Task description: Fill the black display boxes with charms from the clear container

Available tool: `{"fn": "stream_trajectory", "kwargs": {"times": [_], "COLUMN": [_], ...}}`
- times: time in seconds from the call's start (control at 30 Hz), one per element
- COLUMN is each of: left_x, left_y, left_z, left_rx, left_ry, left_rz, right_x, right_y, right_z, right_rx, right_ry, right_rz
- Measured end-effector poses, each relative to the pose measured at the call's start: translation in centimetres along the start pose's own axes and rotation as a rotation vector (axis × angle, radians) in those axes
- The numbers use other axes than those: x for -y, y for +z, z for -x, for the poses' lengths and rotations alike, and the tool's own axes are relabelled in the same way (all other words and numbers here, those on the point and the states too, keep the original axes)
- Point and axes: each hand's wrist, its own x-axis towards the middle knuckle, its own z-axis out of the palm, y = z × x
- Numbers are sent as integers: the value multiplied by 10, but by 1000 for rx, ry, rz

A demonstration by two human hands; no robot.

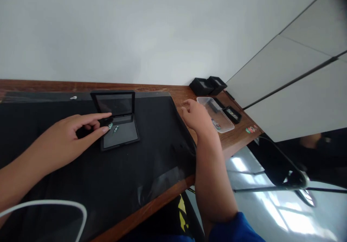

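Observation:
A small black hinged case (120, 140) lies on the black mat with its clear-windowed lid (115, 103) raised. Inside, on the grey base, rests a tiny greenish metallic piece (116, 129). A second small greenish piece (110, 125) shows right at my left thumb's tip. My left hand (84, 128) reaches over the case's left side, thumb and index finger spread apart, the index near the lid's lower edge. My right hand (196, 114) hovers beside the clear plastic tub (226, 126), fingers bent and apart, with nothing visible in them. Small metallic pieces (216, 124) lie in the tub.
Two black boxes (208, 85) stand against the wall. Beyond the tub lies another black case (232, 114), with colourful stickers (251, 129) near the table's right edge. A white cable (54, 202) arcs across the lower left. Another person's dark clothing (325, 158) shows at right.

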Motion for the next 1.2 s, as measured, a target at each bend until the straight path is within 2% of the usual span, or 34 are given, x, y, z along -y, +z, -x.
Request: {"fn": "stream_trajectory", "kwargs": {"times": [0.1, 0.37, 0.87, 1.03, 1.2], "left_x": [-2, 12, 11, 11, 13], "left_y": [0, 5, 2, 2, 2], "left_z": [0, -1, 6, 6, 6], "left_rx": [-3, -16, 48, 23, 54], "left_ry": [-11, 34, 66, 98, 62], "left_rz": [3, 41, 3, -2, -3], "right_x": [-4, 1, -5, -8, -11], "right_y": [6, 10, 13, 12, 9], "right_z": [-5, -4, -8, -9, -10], "right_rx": [108, 218, 272, 293, 307], "right_ry": [84, 214, 194, 171, 162], "right_rz": [89, 201, 272, 245, 225]}}
